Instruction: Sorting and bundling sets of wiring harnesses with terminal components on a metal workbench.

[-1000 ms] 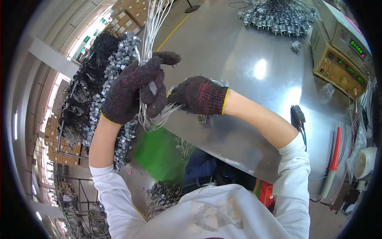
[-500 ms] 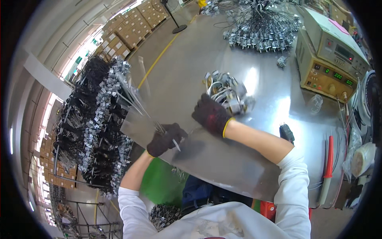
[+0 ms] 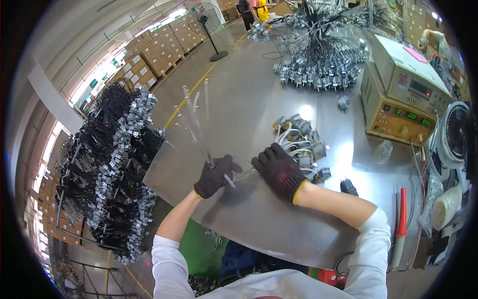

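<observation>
My left hand (image 3: 214, 176), in a dark glove with a yellow cuff, is closed around a bundle of thin whitish strips (image 3: 196, 133). The strips fan upward from the fist, blurred by motion, and one pale end sticks out below it. My right hand (image 3: 280, 172), gloved the same way, is wrapped around white cords (image 3: 285, 135). These cords run to a cluster of grey plug-like pieces (image 3: 314, 145) lying on the metal table just beyond that hand. Fine pale strands (image 3: 245, 174) show between the two hands; which hand holds them I cannot tell.
A large bunch of black cords with grey plugs (image 3: 318, 70) stands at the far side. Stacked test instruments (image 3: 398, 117) are on the right, near a red probe (image 3: 402, 214) and a black plug (image 3: 348, 187). A rack hung with corded plugs (image 3: 117, 159) stands left of the table (image 3: 259, 224).
The view has shifted, showing more of the far side. The plug cluster has spread out beside my right hand. The strips in my left hand have swung more upright and fanned apart.
</observation>
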Available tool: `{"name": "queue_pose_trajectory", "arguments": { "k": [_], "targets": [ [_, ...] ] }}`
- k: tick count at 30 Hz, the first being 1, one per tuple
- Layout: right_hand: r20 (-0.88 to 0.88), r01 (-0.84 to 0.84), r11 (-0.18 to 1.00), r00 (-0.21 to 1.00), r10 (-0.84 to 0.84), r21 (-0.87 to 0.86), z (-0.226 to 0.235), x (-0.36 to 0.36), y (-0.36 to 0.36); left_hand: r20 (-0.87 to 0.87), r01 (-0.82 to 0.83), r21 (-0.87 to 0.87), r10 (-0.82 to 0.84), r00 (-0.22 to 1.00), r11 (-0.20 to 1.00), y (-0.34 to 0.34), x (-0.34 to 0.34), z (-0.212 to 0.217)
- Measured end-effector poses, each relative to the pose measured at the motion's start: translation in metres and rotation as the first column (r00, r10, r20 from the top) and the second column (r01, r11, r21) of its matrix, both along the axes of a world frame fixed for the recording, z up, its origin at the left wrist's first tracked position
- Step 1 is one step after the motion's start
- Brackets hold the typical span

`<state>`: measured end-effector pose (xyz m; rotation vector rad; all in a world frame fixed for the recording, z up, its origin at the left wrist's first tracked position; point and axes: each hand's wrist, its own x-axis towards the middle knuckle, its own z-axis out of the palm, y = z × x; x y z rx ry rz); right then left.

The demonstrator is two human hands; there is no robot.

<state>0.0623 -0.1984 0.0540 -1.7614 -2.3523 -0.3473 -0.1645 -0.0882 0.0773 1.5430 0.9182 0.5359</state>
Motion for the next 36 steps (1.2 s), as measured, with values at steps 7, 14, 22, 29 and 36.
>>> {"name": "queue_pose_trajectory", "arguments": {
  "k": [7, 14, 22, 29, 36],
  "targets": [
    [-0.056, 0.033, 0.999, 0.998, -0.035, -0.022, 0.071, 0.033, -0.102, 0.240, -0.378, 0.203, 0.329, 0.913, 0.903, 0.064, 0.099, -0.035],
    [-0.237, 0.224, 0.974, 0.949, -0.209, 0.037, 0.069, 0.070, -0.138, 0.215, -0.436, 0.297, 0.386, 0.897, 0.849, 0.113, 0.166, -0.059],
    [-0.181, 0.302, 0.953, 0.936, -0.303, -0.034, 0.061, 0.055, -0.138, 0.248, -0.313, 0.050, 0.292, 0.924, 0.948, 0.110, 0.174, -0.051],
    [-0.133, 0.150, 0.982, 0.977, -0.165, -0.116, 0.061, 0.034, -0.130, 0.339, -0.343, 0.221, 0.257, 0.905, 0.913, 0.114, 0.176, -0.063],
    [-0.150, 0.097, 0.995, 0.984, -0.101, -0.029, 0.048, 0.021, -0.124, 0.318, -0.291, 0.122, 0.240, 0.917, 0.949, 0.106, 0.175, -0.049]
  ]
}}
